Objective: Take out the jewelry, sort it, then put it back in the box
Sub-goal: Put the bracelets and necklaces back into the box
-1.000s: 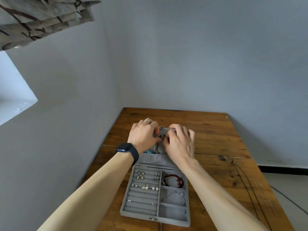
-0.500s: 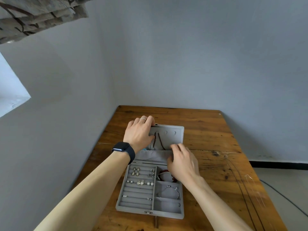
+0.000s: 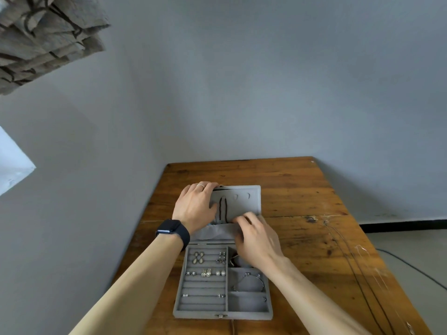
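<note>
A grey velvet jewelry box (image 3: pixel 177 298) lies open on the wooden table (image 3: pixel 302 189). Its lid (image 3: pixel 251 201) stands at the back, with a dark necklace (image 3: pixel 223 209) hanging from a hook into a fabric pocket (image 3: pixel 212 232). My left hand (image 3: pixel 193 206) grips the lid's top left corner. My right hand (image 3: pixel 258 243) has its fingers curled at the pocket's upper edge and covers the upper right compartment. Drop earrings (image 3: pixel 198 257) and pearl studs (image 3: pixel 220 273) sit in the ring rows. In a right-hand compartment lies a silver bracelet (image 3: pixel 249 279).
The table stands in a corner, walls close on the left and behind. A dark watch (image 3: pixel 173 228) is on my left wrist. A thin cable (image 3: pixel 411 267) runs over the floor at the right. A patterned curtain (image 3: pixel 43 37) hangs at upper left.
My right hand has dropped from the lid's top hooks to the pocket edge. The necklace now hangs straight and in plain sight. My left hand has stayed on the lid's corner.
</note>
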The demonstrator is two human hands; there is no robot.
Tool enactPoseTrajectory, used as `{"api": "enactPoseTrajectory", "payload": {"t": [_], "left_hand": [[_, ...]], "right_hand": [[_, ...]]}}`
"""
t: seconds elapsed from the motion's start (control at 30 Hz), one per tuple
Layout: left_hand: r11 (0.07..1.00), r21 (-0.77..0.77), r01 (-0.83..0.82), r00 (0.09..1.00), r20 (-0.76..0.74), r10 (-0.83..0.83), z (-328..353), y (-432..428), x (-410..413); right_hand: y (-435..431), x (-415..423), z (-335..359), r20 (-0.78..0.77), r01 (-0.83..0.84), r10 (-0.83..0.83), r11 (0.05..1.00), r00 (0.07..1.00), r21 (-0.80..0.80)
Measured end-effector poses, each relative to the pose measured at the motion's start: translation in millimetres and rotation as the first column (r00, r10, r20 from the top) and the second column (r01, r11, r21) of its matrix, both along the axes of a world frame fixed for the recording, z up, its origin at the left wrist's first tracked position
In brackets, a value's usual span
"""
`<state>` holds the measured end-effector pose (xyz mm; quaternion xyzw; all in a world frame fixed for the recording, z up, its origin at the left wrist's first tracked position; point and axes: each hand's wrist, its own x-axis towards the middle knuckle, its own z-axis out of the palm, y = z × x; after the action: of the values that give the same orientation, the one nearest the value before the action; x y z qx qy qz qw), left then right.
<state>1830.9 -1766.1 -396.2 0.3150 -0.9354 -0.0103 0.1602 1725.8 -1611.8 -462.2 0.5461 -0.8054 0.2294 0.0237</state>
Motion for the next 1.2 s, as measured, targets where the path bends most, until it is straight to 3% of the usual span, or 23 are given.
{"api": "enactPoseTrajectory", "payload": {"t": [0.23, 0.4, 0.83, 1.2], "left_hand": [[0.999, -0.042, -0.032, 0.998, 0.044, 0.034, 2.3, 13.0, 3.7], [0.998, -0.068, 0.0, 0.998, -0.059, -0.004, 3.2, 45.0, 11.3], [0.965, 0.203, 0.166, 0.985, 0.008, -0.171, -73.9, 209.8, 38.1], [0.908, 0.274, 0.318, 0.913, 0.17, -0.371, -104.2, 290.5, 3.2]], "right_hand": [[21.3, -5.6, -4.5, -0.115, 0.016, -0.029, 0.994, 0.993, -0.111], [60.2, -1.0, -1.4, -0.091, 0.052, -0.069, 0.984, 0.993, -0.17], [225.1, 38.0, -45.4, 0.067, 0.261, -0.253, 0.946, 0.965, -0.192], [325.3, 23.0, -77.2, 0.046, 0.617, -0.62, 0.767, 0.783, -0.177]]}}
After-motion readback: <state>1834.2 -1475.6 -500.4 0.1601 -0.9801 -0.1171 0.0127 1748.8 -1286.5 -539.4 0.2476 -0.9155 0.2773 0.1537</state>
